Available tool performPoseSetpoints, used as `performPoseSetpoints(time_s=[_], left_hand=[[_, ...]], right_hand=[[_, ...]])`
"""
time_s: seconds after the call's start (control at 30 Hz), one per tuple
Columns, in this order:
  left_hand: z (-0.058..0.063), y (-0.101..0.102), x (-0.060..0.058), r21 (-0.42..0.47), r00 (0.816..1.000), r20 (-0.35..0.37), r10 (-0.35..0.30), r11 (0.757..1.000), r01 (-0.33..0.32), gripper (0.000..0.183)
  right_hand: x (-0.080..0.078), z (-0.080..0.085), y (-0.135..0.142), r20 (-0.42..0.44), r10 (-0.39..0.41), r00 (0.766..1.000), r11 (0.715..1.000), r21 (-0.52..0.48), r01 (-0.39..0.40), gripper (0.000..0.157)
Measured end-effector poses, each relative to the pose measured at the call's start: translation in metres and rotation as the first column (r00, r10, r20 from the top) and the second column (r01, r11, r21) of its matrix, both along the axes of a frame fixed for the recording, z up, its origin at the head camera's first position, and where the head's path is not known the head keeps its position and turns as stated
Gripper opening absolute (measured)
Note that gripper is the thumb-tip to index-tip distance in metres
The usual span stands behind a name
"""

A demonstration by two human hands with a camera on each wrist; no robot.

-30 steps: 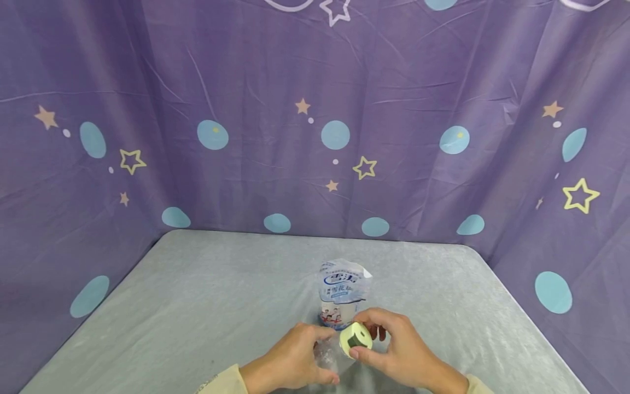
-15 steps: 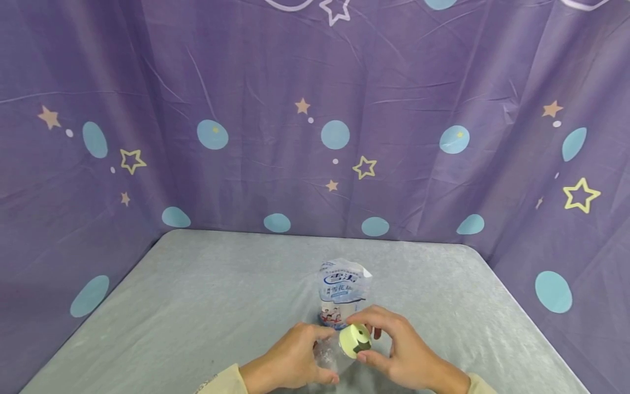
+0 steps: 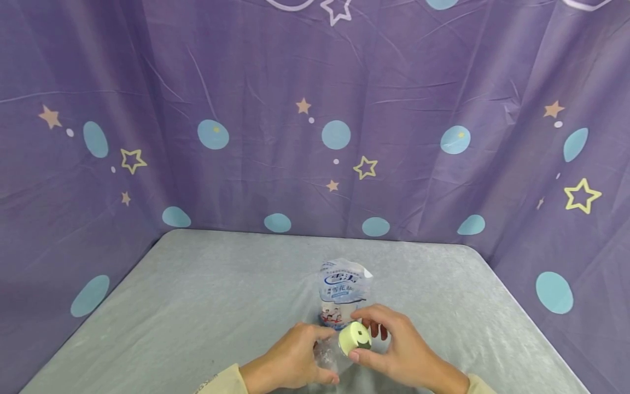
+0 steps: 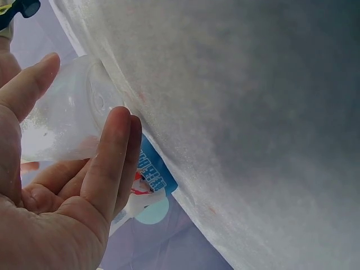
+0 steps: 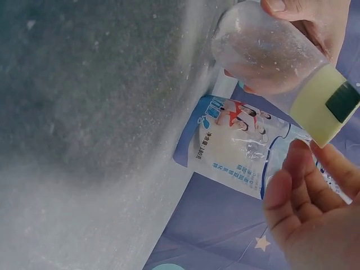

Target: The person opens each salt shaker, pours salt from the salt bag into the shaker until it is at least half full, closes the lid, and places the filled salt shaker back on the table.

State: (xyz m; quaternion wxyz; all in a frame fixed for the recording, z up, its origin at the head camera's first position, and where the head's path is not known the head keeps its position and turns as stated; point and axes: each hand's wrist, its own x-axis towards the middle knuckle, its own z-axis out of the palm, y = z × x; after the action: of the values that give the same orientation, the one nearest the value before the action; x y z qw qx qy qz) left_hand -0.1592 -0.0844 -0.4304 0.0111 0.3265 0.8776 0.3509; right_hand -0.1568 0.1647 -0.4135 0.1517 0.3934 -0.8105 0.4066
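My left hand [image 3: 290,358] grips a clear seasoning jar [image 5: 264,50] by its body, fingers and thumb on either side. The jar is tilted, its base low near the table and its cap up to the right. White grains cling to the inside. The pale yellow-green cap [image 3: 350,337] has a dark green flap and a small opening on top. My right hand [image 3: 401,350] pinches this cap at its edge between thumb and index finger; its other fingers curl loosely beyond. Just behind the jar stands a blue-and-white printed bag [image 3: 344,284], its lower part partly covered by the hands.
A grey cloth covers the table [image 3: 236,284]. Purple curtains [image 3: 275,180] with stars and blue dots rise behind it and on both sides.
The cap has turned under my right hand: its dark flap has shifted toward the lower right. My right fingers have moved slightly along the rim. Left hand, jar body and bag stay put.
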Motion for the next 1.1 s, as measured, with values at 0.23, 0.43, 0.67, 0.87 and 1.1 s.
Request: performPoseSetpoints(time_s=[0.23, 0.43, 0.67, 0.87, 1.1], left_hand=[[0.0008, 0.0005, -0.0004, 0.012, 1.000, 0.019, -0.010, 1.000, 0.010, 0.056], [0.0011, 0.0005, -0.0001, 0.007, 1.000, 0.016, -0.007, 1.000, 0.007, 0.057], [0.0011, 0.0006, -0.0001, 0.003, 1.000, 0.008, -0.009, 1.000, 0.009, 0.056], [0.0009, 0.0006, -0.0005, 0.005, 1.000, 0.003, -0.014, 1.000, 0.014, 0.055], [0.0006, 0.0004, -0.0004, 0.005, 1.000, -0.010, -0.015, 1.000, 0.015, 0.055]], right_hand=[[0.0013, -0.0008, -0.0018, 0.035, -0.078, 0.996, 0.997, 0.008, 0.078, 0.033], [0.0016, -0.0008, -0.0033, 0.078, -0.052, 0.996, 0.999, -0.003, 0.053, 0.026], [0.0024, 0.0012, -0.0042, 0.089, -0.048, 0.995, 0.999, 0.004, 0.048, 0.023], [0.0020, 0.0011, -0.0030, 0.042, -0.024, 0.999, 1.000, 0.000, 0.024, 0.026], [0.0008, -0.0004, -0.0009, -0.011, 0.001, 1.000, 1.000, 0.003, 0.000, 0.033]])
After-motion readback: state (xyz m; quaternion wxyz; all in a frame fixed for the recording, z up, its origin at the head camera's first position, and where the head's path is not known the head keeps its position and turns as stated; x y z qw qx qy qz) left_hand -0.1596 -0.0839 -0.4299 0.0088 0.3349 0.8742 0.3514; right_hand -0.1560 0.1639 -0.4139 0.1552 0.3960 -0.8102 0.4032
